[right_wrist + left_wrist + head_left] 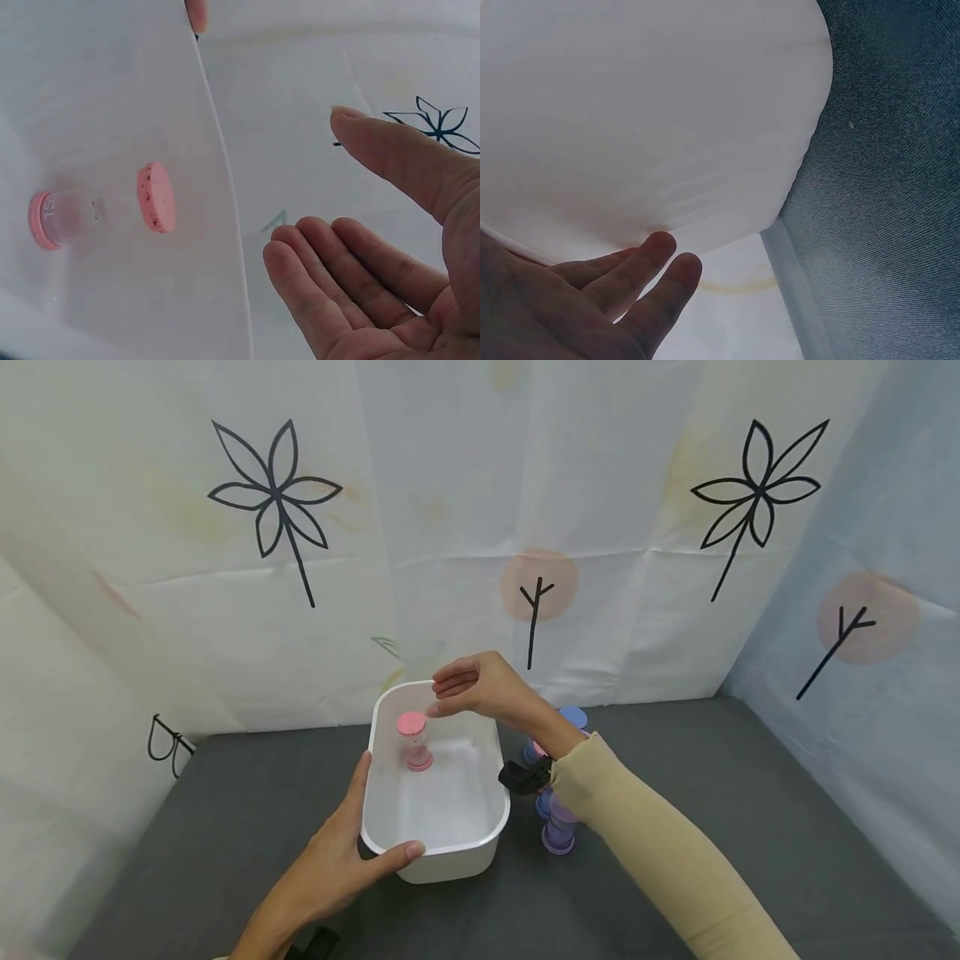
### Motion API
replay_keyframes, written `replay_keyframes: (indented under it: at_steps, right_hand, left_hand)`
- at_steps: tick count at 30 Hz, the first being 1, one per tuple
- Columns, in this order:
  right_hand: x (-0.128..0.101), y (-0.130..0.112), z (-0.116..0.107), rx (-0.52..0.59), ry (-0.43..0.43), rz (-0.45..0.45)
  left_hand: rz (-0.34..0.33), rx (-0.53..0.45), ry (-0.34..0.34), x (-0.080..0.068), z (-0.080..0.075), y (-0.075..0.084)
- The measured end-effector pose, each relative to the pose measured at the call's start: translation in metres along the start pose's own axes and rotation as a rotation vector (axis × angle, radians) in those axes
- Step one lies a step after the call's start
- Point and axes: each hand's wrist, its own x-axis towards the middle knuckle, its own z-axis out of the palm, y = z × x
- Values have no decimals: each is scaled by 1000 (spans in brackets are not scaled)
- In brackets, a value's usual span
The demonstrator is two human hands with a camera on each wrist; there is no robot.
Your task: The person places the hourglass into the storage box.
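A white plastic tub (457, 810) stands on the dark table. Inside it, toward the left wall, a sand timer (415, 742) with pink end caps stands upright; in the right wrist view one pink cap (159, 197) faces the camera. My left hand (337, 852) holds the tub at its near left corner, thumb on the front rim, fingers (660, 251) along the outer wall. Over the tub's far right part hovers my right hand (483, 689), fingers loosely extended, holding nothing. It is apart from the timer.
Several more sand timers, among them a purple one (558, 828) and one with a blue cap (573, 717), stand right of the tub, partly hidden by my right wrist. A patterned white cloth (435, 527) rises behind the grey table (660, 793).
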Motion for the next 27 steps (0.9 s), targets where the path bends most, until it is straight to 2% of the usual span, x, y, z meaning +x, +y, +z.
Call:
replay_keyframes:
  at_steps: [6, 15, 27]
  right_hand:
    - [-21, -5, -13, 1, -6, -48]
    - [-55, -5, -33, 16, -11, -46]
    - [-104, 20, -56, -19, -35, -13]
  left_hand:
    - [14, -17, -2, 1, 0, 0]
    - [22, -18, 1, 0, -1, 0]
    - [34, 2, 14, -1, -1, 1]
